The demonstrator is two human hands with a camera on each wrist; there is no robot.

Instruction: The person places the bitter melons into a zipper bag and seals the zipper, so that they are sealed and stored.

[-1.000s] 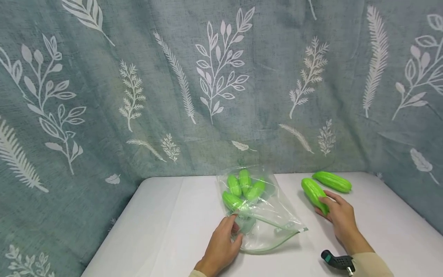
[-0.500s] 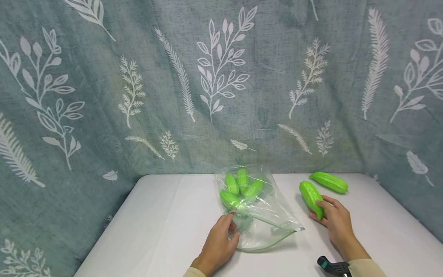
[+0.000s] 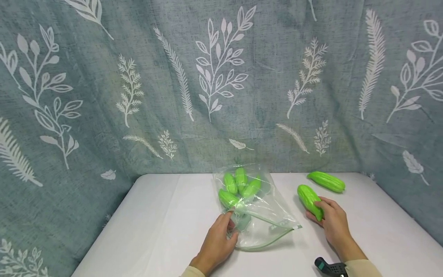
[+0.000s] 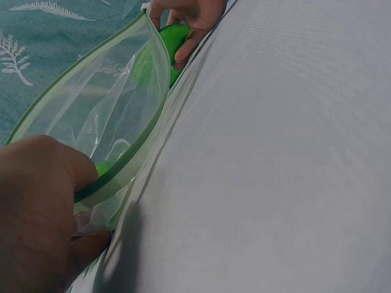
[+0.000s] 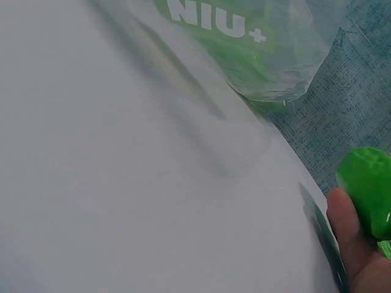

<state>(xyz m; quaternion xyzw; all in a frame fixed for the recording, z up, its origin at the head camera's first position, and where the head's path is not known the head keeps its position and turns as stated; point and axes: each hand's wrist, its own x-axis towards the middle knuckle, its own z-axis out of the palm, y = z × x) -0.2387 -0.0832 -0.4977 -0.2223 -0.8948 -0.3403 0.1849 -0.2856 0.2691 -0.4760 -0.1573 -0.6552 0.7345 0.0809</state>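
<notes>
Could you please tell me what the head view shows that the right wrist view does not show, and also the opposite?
Only the head view shows the left hand gripping the bag, and the black device by the right sleeve.

Only the right wrist view shows readable white letters, "NIU+", on the bag.

Both show the bag, the right hand holding a green vegetable, the white table and the blue-green cloth.

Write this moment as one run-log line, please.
left grip: holds clear bag near open mouth | right grip: holds green vegetable outside bag | inside: four green vegetables visible | table: loose green vegetable
</notes>
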